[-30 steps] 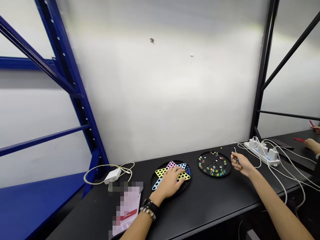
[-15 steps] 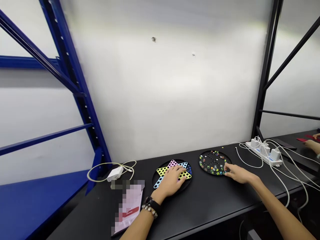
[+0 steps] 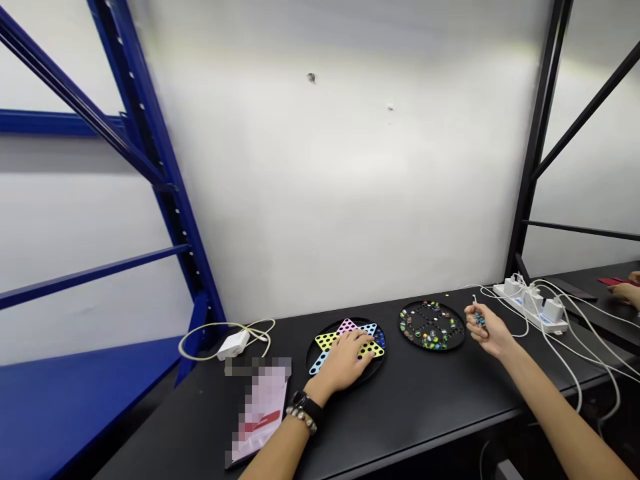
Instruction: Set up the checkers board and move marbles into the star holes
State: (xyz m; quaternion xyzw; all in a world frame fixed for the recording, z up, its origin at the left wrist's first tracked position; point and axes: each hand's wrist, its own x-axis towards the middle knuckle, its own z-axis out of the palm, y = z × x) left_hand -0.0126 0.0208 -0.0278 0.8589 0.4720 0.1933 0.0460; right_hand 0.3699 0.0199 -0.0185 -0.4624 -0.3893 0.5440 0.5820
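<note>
My left hand (image 3: 345,360) lies palm down with fingers stretched over a Chinese checkers board (image 3: 327,341), a coloured star on a round black base. Dark blue marbles (image 3: 382,339) sit at the board's right rim. The part of the star under my palm is hidden. My right hand (image 3: 490,331) is raised just right of a round black tray (image 3: 425,325), its fingers curled around several blue marbles (image 3: 480,320). Mixed coloured marbles (image 3: 434,340) lie around the tray, mostly along its near and left sides.
A white power strip (image 3: 537,313) with chargers and cables stands at the back right. On the left are a white adapter (image 3: 233,345) with a looped cable and a pale, partly blurred flat packet (image 3: 265,407). Another person's hand (image 3: 625,292) shows at the far right.
My right hand has lifted off the tray's right edge and moved up and right, now with blue marbles showing in its curled fingers. My left hand stays on the board.
</note>
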